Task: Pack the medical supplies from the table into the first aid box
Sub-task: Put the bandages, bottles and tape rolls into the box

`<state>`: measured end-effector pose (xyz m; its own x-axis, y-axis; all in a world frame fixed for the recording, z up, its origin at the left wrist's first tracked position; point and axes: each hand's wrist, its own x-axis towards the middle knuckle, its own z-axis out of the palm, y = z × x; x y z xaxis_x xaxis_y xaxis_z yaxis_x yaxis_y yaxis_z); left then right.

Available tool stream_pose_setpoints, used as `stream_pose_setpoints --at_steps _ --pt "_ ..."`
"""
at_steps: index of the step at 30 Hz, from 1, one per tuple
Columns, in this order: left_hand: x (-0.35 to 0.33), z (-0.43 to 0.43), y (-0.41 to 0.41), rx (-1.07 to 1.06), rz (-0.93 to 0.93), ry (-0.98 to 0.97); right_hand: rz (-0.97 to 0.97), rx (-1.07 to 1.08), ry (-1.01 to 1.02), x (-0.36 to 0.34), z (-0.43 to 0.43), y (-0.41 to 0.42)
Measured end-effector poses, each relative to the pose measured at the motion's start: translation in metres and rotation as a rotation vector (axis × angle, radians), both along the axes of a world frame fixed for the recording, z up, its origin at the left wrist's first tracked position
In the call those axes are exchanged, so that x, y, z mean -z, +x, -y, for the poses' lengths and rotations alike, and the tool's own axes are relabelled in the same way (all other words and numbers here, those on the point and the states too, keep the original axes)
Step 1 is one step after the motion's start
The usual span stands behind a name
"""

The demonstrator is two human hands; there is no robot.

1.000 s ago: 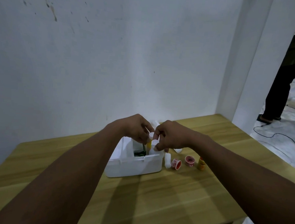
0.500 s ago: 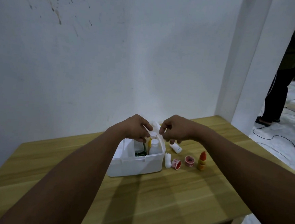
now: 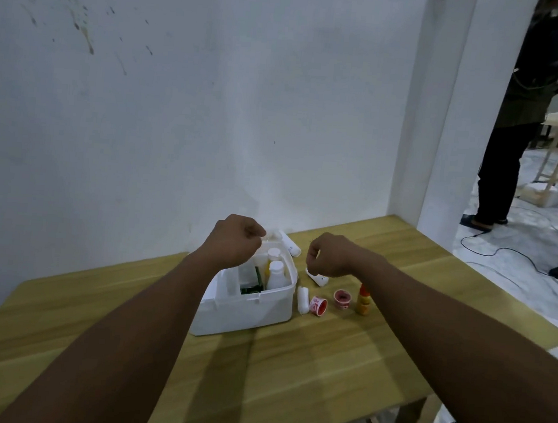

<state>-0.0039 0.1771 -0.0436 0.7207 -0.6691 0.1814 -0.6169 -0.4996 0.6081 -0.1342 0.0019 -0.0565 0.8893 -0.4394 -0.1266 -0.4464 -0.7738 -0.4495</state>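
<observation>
An open white first aid box sits on the wooden table. Inside stand two white bottles beside a green pack. My left hand hovers over the box's back left corner, fingers curled, with nothing visible in it. My right hand hangs curled and empty just above a lying white bottle. To the right of the box lie a white roll, a red-and-white tape roll, a small red cup and an orange dropper bottle. A white tube lies behind the box.
A white wall runs along the table's far edge, with a pillar at the right corner. Beyond it a person in dark clothes stands on the floor, where a black cable trails. The table's right edge is close to the supplies.
Both hands have let go of the white bottle in the box and drawn apart, the left going back-left and the right moving right over the lying bottle.
</observation>
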Motion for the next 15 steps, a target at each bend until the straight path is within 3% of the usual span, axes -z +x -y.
stream_pose_setpoints --at_steps 6,15 --pt "0.022 -0.023 0.032 -0.140 0.108 -0.014 0.031 -0.035 -0.072 0.025 0.001 0.041" --pt "0.044 -0.047 0.069 -0.273 0.067 0.014 -0.015 -0.096 -0.132 0.056 0.017 0.093"
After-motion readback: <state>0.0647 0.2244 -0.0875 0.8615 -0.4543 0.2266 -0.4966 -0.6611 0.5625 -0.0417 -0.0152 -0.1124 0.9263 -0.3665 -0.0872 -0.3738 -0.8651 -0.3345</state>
